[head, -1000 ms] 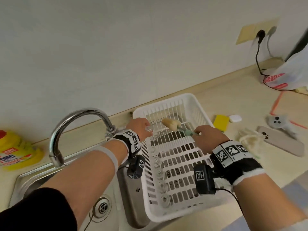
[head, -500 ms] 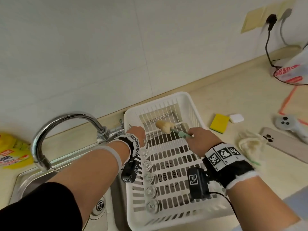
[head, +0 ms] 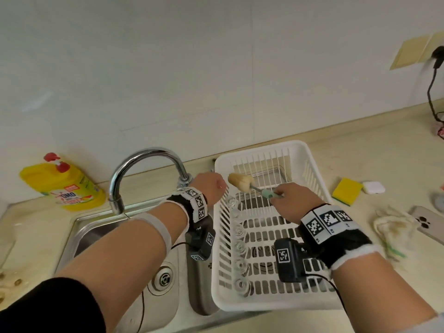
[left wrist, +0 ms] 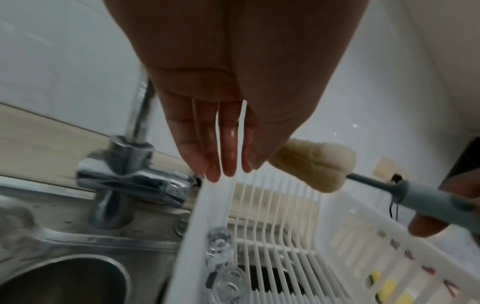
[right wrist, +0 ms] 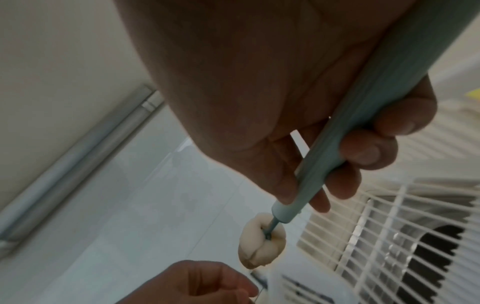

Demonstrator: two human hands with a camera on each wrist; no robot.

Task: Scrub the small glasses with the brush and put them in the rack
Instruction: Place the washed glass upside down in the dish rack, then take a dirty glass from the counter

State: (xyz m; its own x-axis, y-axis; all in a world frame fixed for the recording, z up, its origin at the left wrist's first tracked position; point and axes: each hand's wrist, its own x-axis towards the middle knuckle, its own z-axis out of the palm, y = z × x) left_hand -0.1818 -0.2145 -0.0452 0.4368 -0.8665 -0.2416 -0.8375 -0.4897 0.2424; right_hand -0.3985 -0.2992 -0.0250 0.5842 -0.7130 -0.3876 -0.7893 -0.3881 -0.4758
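Observation:
A white rack sits on the counter beside the sink. Several small clear glasses stand in a row along its left side; the farthest shows in the left wrist view as a glass just inside the rack's rim. My left hand hangs above that glass with straight, wet fingers, holding nothing. My right hand grips the teal handle of the brush, whose cream sponge head hovers over the rack's far end, right of the left hand.
A chrome faucet arches over the steel sink on the left, with a yellow detergent bottle behind it. Right of the rack lie a yellow sponge, a small white case, a cloth and a phone.
My left hand held a glass near the brush head, lowered it to the far end of the row in the rack, then let go and lifted off. The brush stayed over the rack.

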